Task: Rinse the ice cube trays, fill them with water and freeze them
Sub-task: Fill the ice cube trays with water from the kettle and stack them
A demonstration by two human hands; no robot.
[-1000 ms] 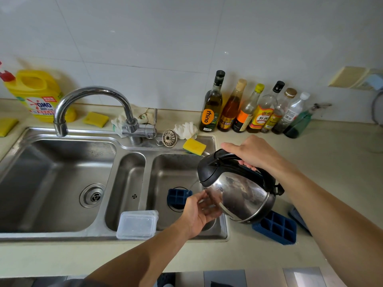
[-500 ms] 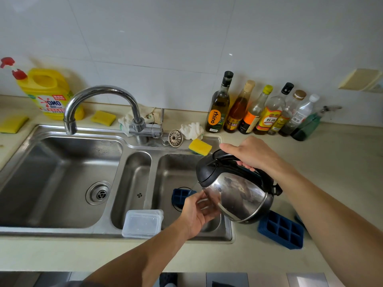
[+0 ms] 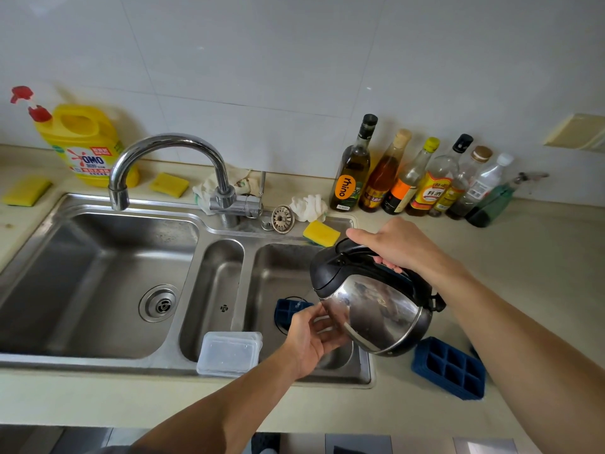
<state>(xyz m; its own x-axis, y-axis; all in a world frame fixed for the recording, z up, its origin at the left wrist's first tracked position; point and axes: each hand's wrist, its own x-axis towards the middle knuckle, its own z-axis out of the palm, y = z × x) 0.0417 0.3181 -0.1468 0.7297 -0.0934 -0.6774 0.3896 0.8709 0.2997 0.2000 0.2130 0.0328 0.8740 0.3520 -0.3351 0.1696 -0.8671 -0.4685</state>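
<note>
My right hand (image 3: 393, 245) grips the black handle of a steel kettle (image 3: 373, 309), tilted to the left over the right sink basin (image 3: 278, 273). A thin stream of water falls from its spout onto a blue ice cube tray (image 3: 288, 311). My left hand (image 3: 311, 339) holds that tray over the basin; most of the tray is hidden behind the hand and the kettle. A second blue ice cube tray (image 3: 450, 368) lies on the counter to the right of the sink, under my right forearm.
A clear plastic lidded box (image 3: 229, 353) sits on the sink's front rim. The faucet (image 3: 170, 165) arches over the left basin. Several bottles (image 3: 412, 178) line the back wall, with yellow sponges (image 3: 320, 232), a strainer (image 3: 283, 218) and a yellow detergent jug (image 3: 83, 145).
The view has shifted a little to the left. The kettle stays tilted over the tray and both hands keep their hold.
</note>
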